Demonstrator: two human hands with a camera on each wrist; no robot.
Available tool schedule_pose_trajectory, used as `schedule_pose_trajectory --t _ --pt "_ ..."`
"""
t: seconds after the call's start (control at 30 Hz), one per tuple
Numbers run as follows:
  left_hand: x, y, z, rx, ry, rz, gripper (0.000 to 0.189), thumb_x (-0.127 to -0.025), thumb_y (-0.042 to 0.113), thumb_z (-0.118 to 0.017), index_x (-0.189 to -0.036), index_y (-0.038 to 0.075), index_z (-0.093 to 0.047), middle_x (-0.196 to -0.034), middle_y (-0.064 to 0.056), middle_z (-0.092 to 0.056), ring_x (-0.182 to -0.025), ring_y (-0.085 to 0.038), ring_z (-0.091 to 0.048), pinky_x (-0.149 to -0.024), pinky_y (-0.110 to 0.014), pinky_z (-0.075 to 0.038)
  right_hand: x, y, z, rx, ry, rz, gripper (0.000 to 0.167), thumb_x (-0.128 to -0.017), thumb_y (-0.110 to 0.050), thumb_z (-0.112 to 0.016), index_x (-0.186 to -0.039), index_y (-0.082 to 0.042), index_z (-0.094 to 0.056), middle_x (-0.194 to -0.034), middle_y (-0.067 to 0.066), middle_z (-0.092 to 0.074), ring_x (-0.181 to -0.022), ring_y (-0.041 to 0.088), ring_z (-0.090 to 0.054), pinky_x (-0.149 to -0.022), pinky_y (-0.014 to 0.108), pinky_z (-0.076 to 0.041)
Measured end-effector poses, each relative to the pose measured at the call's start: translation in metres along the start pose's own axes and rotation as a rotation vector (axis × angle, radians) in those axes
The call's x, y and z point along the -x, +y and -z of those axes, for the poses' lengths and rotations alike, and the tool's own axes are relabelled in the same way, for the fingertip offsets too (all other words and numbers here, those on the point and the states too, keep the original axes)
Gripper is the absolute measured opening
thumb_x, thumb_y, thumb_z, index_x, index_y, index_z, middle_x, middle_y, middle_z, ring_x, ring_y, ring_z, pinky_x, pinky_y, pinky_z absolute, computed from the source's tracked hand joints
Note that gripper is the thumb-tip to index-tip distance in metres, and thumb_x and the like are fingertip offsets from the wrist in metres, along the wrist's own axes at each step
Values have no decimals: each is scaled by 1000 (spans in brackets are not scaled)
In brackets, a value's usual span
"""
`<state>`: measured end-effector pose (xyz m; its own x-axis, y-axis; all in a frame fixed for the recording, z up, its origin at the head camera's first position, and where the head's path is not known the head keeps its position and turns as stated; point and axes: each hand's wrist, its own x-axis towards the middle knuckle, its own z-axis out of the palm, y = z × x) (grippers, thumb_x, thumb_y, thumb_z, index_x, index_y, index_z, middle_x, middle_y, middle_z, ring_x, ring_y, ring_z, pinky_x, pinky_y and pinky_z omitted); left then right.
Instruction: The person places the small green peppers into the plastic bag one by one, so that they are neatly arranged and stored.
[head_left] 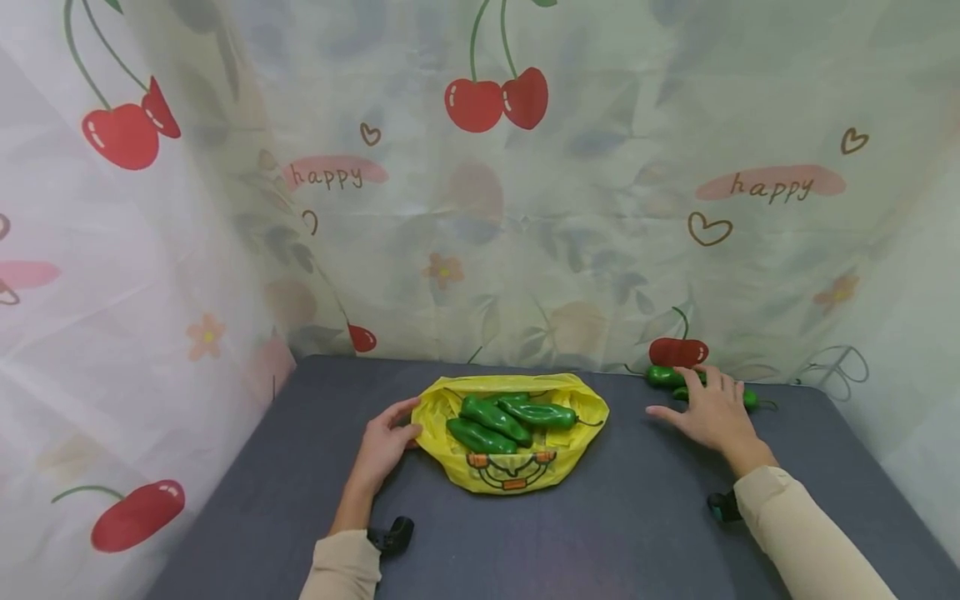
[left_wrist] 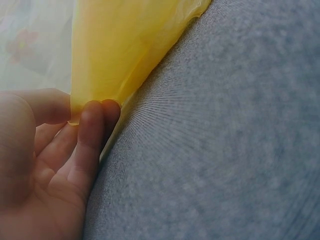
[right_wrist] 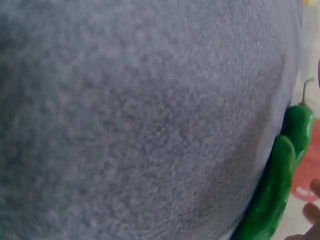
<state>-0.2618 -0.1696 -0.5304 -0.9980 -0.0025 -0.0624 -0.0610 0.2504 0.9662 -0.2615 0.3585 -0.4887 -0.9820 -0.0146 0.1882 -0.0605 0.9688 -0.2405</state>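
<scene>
A yellow plastic bag [head_left: 517,479] lies with its mouth spread on the table, several green chili peppers [head_left: 483,436] inside it. My left hand [head_left: 382,446] pinches the bag's left edge between thumb and fingers, as the left wrist view shows up close on the yellow film [left_wrist: 125,45]. At the back right, my right hand [head_left: 712,412] hovers over two green peppers [head_left: 663,377], fingers spread and partly covering them. In the right wrist view those peppers [right_wrist: 267,200] lie close together, and only some fingertips [right_wrist: 312,212] show at the right edge.
The grey table [head_left: 600,533] meets a hanging cloth [head_left: 517,250] printed with cherries and hearts behind the bag and peppers. Similar cloth hangs at the left. Dark straps with small devices [head_left: 393,536] sit on both wrists.
</scene>
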Motion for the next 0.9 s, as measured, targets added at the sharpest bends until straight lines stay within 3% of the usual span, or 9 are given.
schedule_pose_trajectory --t 0.17,0.33,0.63,0.9 --pt "0 1 -1 0 1 2 44 -95 21 -68 -138 28 -63 -146 -4 -60 -103 -17 -71 -82 -31 -61 1 12 -1 -23 68 -6 96 -84 -68 -70 -147 0 -45 -144 36 -36 -130 59 -31 -108 74 -25" --pt "0 1 -1 -1 5 -2 45 -95 20 -68 -140 27 -63 -147 -6 -59 -102 -17 -71 -80 -31 -61 2 21 -2 -85 76 -47 91 -86 -64 -71 -147 -2 -46 -143 36 -37 -127 57 -31 -99 73 -32" --pt "-1 -1 -1 0 2 -7 45 -96 19 -67 -140 27 -62 -149 -8 -58 -103 -18 -71 -81 -31 -61 4 35 -7 -90 126 -74 82 -87 -57 -75 -143 -2 -50 -136 37 -42 -123 58 -32 -104 72 -23" --pt "-1 1 -1 -5 12 1 45 -96 19 -68 -140 27 -63 -147 -7 -59 -101 -17 -71 -80 -30 -61 7 40 -2 -113 94 -117 83 -88 -54 -75 -145 -2 -47 -139 39 -38 -125 62 -29 -102 75 -22"
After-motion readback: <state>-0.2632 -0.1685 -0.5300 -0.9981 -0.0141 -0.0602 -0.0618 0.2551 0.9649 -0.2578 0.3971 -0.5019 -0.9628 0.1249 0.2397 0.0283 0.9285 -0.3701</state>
